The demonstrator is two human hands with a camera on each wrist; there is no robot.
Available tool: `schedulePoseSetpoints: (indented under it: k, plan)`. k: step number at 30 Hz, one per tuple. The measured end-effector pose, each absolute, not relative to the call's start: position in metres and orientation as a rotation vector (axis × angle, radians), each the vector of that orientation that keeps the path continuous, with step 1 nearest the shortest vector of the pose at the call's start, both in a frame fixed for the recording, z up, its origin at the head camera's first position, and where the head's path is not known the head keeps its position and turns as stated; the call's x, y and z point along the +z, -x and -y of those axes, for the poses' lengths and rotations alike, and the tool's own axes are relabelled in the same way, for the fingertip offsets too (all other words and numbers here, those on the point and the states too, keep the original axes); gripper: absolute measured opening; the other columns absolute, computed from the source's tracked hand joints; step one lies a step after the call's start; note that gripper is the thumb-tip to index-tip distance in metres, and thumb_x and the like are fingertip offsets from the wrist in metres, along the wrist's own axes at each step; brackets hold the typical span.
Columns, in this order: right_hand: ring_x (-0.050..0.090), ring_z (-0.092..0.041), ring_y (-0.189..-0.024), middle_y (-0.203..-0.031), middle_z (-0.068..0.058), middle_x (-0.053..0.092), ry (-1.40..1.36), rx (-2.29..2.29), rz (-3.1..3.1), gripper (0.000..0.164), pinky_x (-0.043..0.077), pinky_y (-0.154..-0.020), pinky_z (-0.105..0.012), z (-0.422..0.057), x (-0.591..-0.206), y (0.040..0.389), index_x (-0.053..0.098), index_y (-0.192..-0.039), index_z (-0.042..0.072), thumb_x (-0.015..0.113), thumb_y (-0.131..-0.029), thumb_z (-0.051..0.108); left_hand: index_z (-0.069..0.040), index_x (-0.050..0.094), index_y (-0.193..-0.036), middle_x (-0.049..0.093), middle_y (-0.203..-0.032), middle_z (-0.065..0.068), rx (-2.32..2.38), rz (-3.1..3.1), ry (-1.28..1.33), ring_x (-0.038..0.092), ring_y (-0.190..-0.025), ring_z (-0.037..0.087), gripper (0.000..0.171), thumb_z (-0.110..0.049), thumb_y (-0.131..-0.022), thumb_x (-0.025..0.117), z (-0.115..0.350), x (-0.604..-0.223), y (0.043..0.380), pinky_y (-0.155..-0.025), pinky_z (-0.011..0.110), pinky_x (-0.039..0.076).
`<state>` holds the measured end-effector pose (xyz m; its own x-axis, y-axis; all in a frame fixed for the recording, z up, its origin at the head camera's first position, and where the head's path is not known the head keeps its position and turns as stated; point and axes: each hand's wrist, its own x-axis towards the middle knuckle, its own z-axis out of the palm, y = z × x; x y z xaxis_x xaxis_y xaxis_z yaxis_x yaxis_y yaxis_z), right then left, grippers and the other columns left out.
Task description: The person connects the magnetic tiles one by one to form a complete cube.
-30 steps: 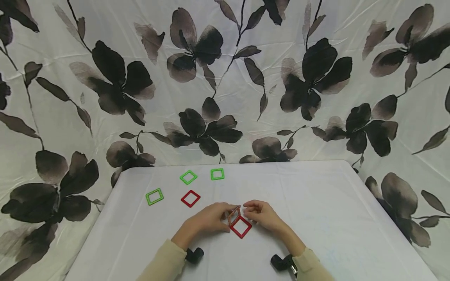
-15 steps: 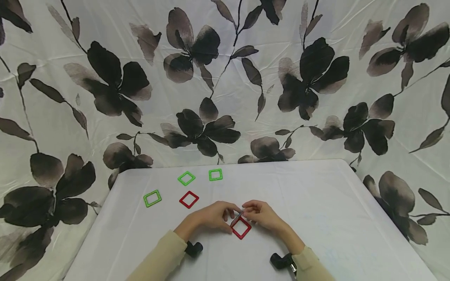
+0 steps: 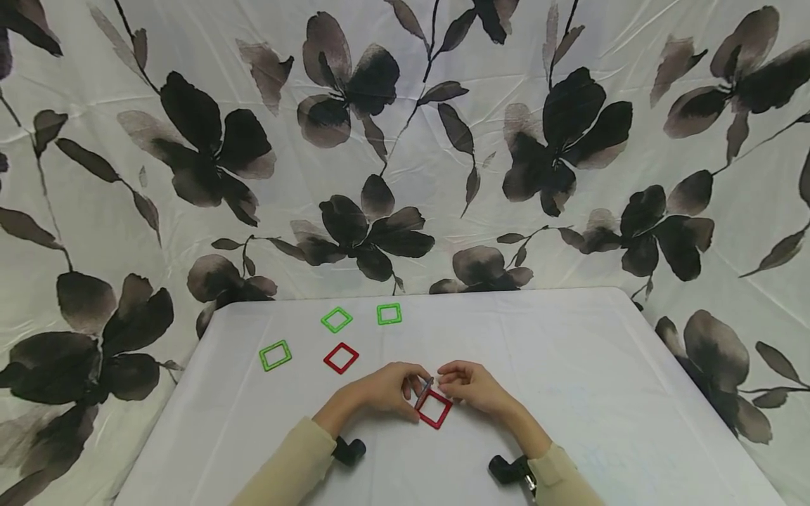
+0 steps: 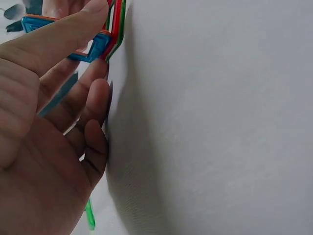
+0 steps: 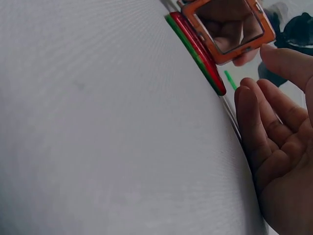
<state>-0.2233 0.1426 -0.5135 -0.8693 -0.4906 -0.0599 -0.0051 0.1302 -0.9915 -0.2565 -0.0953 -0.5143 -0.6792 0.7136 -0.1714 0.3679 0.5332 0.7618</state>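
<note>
A square magnetic tile with an orange face (image 5: 244, 52) and a blue face (image 4: 100, 47) stands on edge, seen almost edge-on in the head view. My left hand (image 3: 387, 388) pinches it between thumb and fingers. Its lower edge meets a red square tile (image 3: 445, 415) lying flat on the table, which shows green on its underside in both wrist views. To the right of the pair is my right hand (image 3: 476, 388), fingers loosely bent, thumb tip right at the orange tile's corner in the right wrist view.
Farther back on the white table (image 3: 569, 365) lie a red square tile (image 3: 350, 365) and green square tiles: one at left (image 3: 288, 349), a second green tile (image 3: 344, 326) and a third green tile (image 3: 390, 322) near the back edge. A flowered cloth (image 3: 373, 232) hangs behind.
The held tile has swung from leaning left with its face showing to nearly edge-on above the flat red tile. The right hand has stayed about where it was.
</note>
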Motion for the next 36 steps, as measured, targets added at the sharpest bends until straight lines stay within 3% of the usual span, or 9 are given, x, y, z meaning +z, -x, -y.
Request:
schedulePoseSetpoints:
  k: [10, 20, 24, 29, 36]
  plan:
    - [0.062, -0.025, -0.076, -0.102, -0.027, 0.064, 0.465, -1.775, -2.087, 0.035, 0.053, -0.064, -0.032, -0.145, -0.533, 0.242, 0.054, -0.122, -0.013, 0.064, -0.092, 0.001, -0.015, 0.059, -0.118, 0.061, -0.09, -0.009, 1.004, -2.405, -0.774, 0.057, -0.082, 0.012, 0.061, -0.019, -0.066, 0.092, 0.108, -0.516, 0.242, -0.071, 0.025, 0.048]
    - [0.064, -0.033, -0.074, -0.096, -0.017, 0.065, 0.473, -1.756, -2.24, 0.032, 0.053, -0.058, -0.035, -0.139, -0.528, 0.265, 0.06, -0.118, -0.008, 0.068, -0.09, 0.006, -0.016, 0.059, -0.118, 0.059, -0.094, -0.011, 1.046, -2.528, -0.666, 0.053, -0.086, 0.011, 0.061, -0.029, -0.067, 0.09, 0.118, -0.522, 0.219, -0.074, 0.027, 0.046]
    - [0.065, -0.034, -0.08, -0.098, -0.014, 0.065, 0.463, -1.748, -2.286, 0.033, 0.054, -0.06, -0.038, -0.131, -0.524, 0.279, 0.061, -0.118, -0.007, 0.069, -0.091, 0.009, -0.015, 0.06, -0.119, 0.058, -0.097, -0.012, 1.064, -2.59, -0.619, 0.053, -0.087, 0.011, 0.063, -0.031, -0.066, 0.091, 0.122, -0.525, 0.21, -0.076, 0.028, 0.045]
    - [0.065, -0.029, -0.084, -0.098, -0.012, 0.066, 0.464, -1.735, -2.364, 0.032, 0.054, -0.062, -0.039, -0.121, -0.522, 0.3, 0.062, -0.116, -0.007, 0.07, -0.09, 0.009, -0.015, 0.06, -0.121, 0.058, -0.102, -0.014, 1.111, -2.603, -0.599, 0.053, -0.093, 0.01, 0.065, -0.033, -0.067, 0.09, 0.123, -0.528, 0.201, -0.082, 0.029, 0.046]
    - [0.063, -0.018, -0.08, -0.094, -0.005, 0.068, 0.565, -1.573, -2.597, 0.025, 0.051, -0.067, -0.033, -0.095, -0.525, 0.339, 0.07, -0.108, 0.001, 0.075, -0.086, 0.012, -0.014, 0.061, -0.121, 0.059, -0.103, -0.013, 1.137, -2.617, -0.603, 0.055, -0.098, 0.009, 0.064, -0.033, -0.067, 0.09, 0.126, -0.527, 0.195, -0.089, 0.031, 0.046]
